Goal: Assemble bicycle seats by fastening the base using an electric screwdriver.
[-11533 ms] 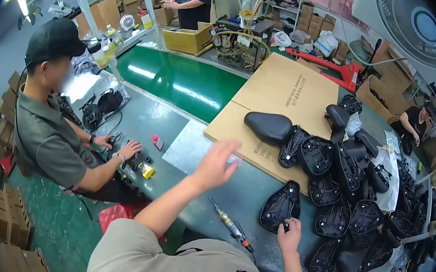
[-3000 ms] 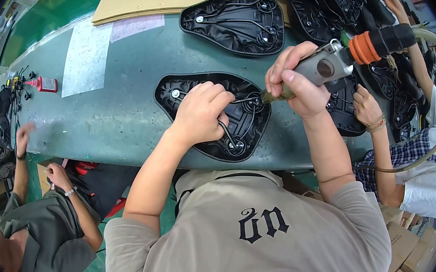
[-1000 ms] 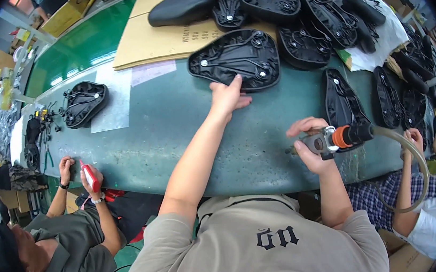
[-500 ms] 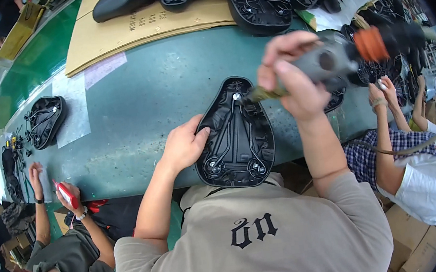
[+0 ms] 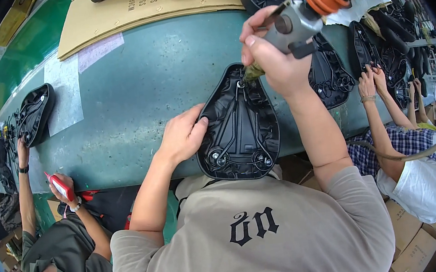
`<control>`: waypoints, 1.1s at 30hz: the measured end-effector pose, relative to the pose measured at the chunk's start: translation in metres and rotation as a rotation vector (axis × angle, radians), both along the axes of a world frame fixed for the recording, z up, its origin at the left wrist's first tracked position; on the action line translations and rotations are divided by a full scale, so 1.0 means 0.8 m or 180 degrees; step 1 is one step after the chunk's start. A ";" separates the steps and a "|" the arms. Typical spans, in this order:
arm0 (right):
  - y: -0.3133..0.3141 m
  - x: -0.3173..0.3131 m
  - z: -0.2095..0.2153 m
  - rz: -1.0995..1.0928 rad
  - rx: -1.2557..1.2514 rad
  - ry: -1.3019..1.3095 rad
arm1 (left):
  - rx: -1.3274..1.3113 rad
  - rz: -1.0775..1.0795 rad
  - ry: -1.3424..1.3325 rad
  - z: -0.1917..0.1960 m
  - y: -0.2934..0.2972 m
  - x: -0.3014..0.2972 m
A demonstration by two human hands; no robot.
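Tabletop (image 5: 132, 92): grey-green assembly bench, worn; cardboard sheet (image 5: 160, 5) at the far edge.
Workpiece: black saddle base (image 5: 238, 128) lies underside up at your near edge, nose pointing away.
Left hand (image 5: 183, 134): fingers spread flat on the base's left rim, gripping nothing. Keep pressing so it cannot turn.
Right hand (image 5: 274, 60): fingers wrapped fully round the pneumatic screwdriver (image 5: 306, 10).
Bit: seated at the nose fastener. Hold it square; a tilt would likely slip.
Neighbours: co-workers either side, well apart.
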State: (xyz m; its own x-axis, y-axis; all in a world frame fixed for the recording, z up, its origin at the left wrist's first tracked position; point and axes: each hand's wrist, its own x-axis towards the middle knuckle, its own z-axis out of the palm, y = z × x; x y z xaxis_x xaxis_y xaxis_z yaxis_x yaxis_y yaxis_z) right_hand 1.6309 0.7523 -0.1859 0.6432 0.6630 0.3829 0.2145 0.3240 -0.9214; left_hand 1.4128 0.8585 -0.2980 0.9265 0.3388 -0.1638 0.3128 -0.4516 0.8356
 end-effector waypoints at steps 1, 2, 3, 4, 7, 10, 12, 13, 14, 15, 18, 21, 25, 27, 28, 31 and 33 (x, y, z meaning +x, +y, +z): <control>0.003 0.003 -0.001 -0.0001 0.0019 0.0087 | 0.0007 0.0013 -0.0243 -0.006 0.000 -0.002; 0.004 0.007 -0.001 -0.0004 0.0022 0.0103 | 0.0010 0.0010 -0.0227 -0.008 -0.001 -0.003; 0.003 0.011 -0.001 0.0140 -0.0125 0.0015 | 0.0060 0.0024 -0.0267 -0.010 -0.002 -0.004; 0.002 0.013 -0.001 0.0286 -0.0269 -0.0074 | 0.0113 0.0038 -0.0308 -0.010 -0.002 -0.005; 0.002 0.015 -0.001 0.0358 -0.0221 -0.0023 | 0.0073 0.0067 -0.0404 -0.009 -0.003 -0.006; 0.004 0.012 -0.004 0.0300 -0.0146 -0.0008 | 0.0098 0.0099 -0.0404 -0.015 -0.002 -0.012; 0.004 0.009 -0.004 0.0062 -0.0222 -0.0441 | -0.0197 0.0142 -0.0251 -0.008 0.002 -0.007; 0.005 0.009 -0.005 0.0051 -0.0212 -0.0431 | -0.0503 0.0193 -0.0109 -0.003 0.005 -0.002; 0.007 0.009 -0.006 -0.0004 -0.0210 -0.0424 | -0.0492 0.0192 -0.0099 0.001 0.006 0.002; 0.008 0.010 -0.007 -0.0061 -0.0208 -0.0418 | -0.0422 0.0190 0.0053 0.005 0.007 0.009; 0.006 0.014 -0.003 -0.0099 -0.0203 -0.0162 | -0.0077 -0.0096 0.0475 0.025 0.010 0.033; 0.002 0.016 -0.006 -0.0001 -0.0122 -0.0224 | 0.0644 -0.0343 0.0639 0.022 0.002 0.036; -0.003 0.014 -0.005 0.0064 -0.0147 -0.0261 | 0.1232 -0.0198 0.0560 0.017 -0.011 0.033; -0.004 0.016 -0.008 0.0066 -0.0103 -0.0196 | 0.1128 -0.0118 0.0479 0.017 -0.012 0.029; -0.005 0.016 -0.010 0.0077 -0.0082 -0.0129 | 0.1001 -0.0034 0.0400 0.018 -0.014 0.025; -0.004 0.014 -0.007 0.0067 -0.0088 -0.0087 | 0.0668 -0.0030 0.0586 0.023 -0.017 0.016; -0.003 0.018 -0.008 0.0163 -0.0048 -0.0146 | 0.0517 0.0082 0.0641 0.020 -0.016 0.017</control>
State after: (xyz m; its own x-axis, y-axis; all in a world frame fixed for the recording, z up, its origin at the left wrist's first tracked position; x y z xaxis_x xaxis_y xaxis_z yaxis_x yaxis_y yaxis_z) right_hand 1.6456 0.7502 -0.1926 0.5902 0.7006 0.4010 0.2401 0.3219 -0.9158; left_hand 1.4268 0.8456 -0.2819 0.8715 0.3987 -0.2856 0.4787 -0.5645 0.6724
